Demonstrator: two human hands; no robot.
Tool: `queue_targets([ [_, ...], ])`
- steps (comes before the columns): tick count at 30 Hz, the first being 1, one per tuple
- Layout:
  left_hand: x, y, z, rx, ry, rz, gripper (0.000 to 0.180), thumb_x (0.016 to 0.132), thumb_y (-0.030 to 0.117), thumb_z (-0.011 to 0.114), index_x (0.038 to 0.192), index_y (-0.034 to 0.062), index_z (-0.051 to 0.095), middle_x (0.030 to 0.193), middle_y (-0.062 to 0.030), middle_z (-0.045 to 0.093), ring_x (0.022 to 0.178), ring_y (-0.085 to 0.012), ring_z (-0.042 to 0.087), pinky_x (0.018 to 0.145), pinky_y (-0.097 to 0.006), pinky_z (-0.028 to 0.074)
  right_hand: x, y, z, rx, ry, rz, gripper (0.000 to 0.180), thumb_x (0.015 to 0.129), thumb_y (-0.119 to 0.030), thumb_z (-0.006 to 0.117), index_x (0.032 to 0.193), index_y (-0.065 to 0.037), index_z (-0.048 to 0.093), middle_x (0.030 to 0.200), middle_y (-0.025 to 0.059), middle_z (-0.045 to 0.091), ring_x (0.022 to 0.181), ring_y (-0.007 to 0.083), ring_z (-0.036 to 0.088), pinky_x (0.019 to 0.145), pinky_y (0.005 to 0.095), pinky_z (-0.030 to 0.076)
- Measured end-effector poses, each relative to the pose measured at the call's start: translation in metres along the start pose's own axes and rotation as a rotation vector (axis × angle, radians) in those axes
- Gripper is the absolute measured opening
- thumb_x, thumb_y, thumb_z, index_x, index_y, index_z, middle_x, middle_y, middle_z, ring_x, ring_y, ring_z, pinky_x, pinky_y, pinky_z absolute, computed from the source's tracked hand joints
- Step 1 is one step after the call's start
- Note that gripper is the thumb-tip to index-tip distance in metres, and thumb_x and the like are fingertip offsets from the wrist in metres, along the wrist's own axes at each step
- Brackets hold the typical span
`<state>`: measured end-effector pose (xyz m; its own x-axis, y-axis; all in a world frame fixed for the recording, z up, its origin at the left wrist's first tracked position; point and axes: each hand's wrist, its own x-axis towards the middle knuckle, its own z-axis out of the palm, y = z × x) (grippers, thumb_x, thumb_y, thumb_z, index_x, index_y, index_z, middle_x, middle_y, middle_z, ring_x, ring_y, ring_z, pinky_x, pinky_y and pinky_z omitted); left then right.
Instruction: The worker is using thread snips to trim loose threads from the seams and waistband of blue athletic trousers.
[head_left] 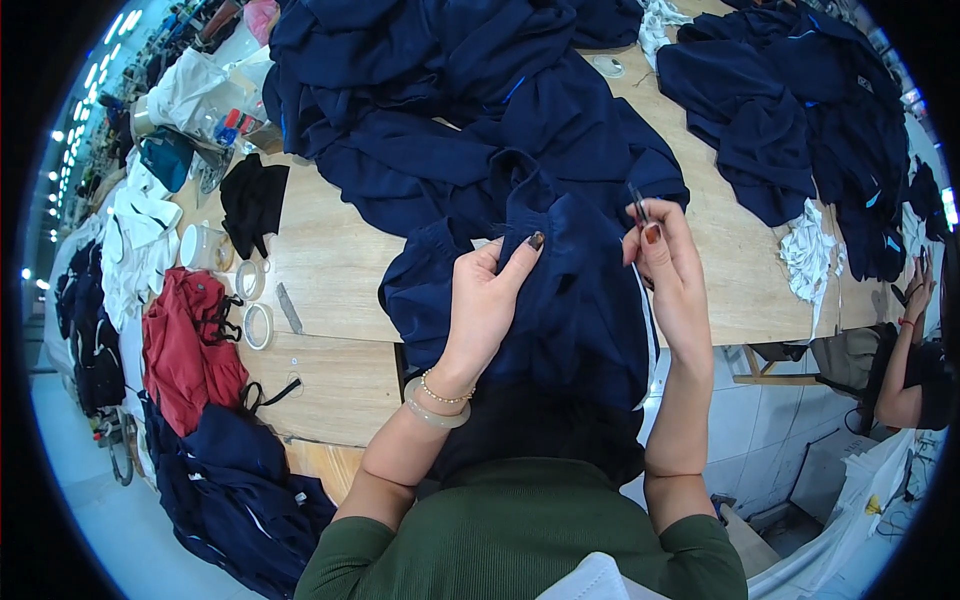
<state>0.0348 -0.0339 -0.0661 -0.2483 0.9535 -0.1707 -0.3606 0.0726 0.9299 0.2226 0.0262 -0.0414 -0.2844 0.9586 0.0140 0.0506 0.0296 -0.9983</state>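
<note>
Hands pinch navy garment — snips (right grip).

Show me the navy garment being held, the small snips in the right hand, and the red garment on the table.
navy garment (575,300), head view, on its front panel.
small snips (637,203), head view, on the blades above the right hand (668,265).
red garment (185,345), head view, on its middle folds.

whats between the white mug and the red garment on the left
Two tape rolls lie on the wooden table between the white mug and the red garment, seen in the head view.
</note>
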Motion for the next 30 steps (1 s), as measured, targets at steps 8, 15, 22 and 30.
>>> queue_targets([
  [8, -0.002, 0.006, 0.004, -0.014, 0.016, 0.023, 0.020, 0.099, 0.014, 0.064, 0.097, -0.0036, 0.073, 0.084, 0.0029, 0.069, 0.071, 0.0007, 0.055, 0.063, -0.016, 0.044, -0.021, 0.007, 0.004, -0.296, 0.102, -0.307, 0.017, 0.080, -0.003, 0.078, 0.092, 0.004, 0.067, 0.081, 0.0080, 0.064, 0.073, 0.0145, 0.059, 0.067, 0.0256, 0.047],
  [15, -0.003, 0.005, 0.012, 0.042, 0.027, 0.151, 0.016, 0.097, 0.011, 0.066, 0.094, -0.0037, 0.072, 0.082, 0.0052, 0.067, 0.071, 0.0016, 0.052, 0.062, -0.015, 0.040, -0.020, -0.001, 0.009, -0.413, 0.102, -0.399, 0.020, 0.077, -0.005, 0.080, 0.093, 0.002, 0.069, 0.080, 0.0090, 0.064, 0.072, 0.0185, 0.059, 0.063, 0.0274, 0.046],
  [22, -0.005, 0.008, 0.012, 0.033, 0.025, 0.131, 0.016, 0.096, 0.011, 0.067, 0.094, -0.0043, 0.072, 0.081, 0.0050, 0.067, 0.072, 0.0018, 0.051, 0.062, -0.015, 0.039, -0.017, -0.003, 0.015, -0.524, 0.093, -0.509, 0.021, 0.075, -0.005, 0.082, 0.090, 0.000, 0.069, 0.080, 0.0094, 0.066, 0.072, 0.0206, 0.060, 0.063, 0.0292, 0.047],
  [30, -0.005, 0.007, 0.011, 0.015, 0.017, 0.136, 0.016, 0.096, 0.011, 0.068, 0.096, -0.0049, 0.072, 0.082, 0.0046, 0.068, 0.073, 0.0015, 0.051, 0.063, -0.015, 0.040, -0.016, -0.005, 0.018, -0.593, 0.100, -0.573, 0.022, 0.072, -0.004, 0.083, 0.089, 0.000, 0.069, 0.079, 0.0088, 0.066, 0.069, 0.0204, 0.059, 0.062, 0.0297, 0.046],
])
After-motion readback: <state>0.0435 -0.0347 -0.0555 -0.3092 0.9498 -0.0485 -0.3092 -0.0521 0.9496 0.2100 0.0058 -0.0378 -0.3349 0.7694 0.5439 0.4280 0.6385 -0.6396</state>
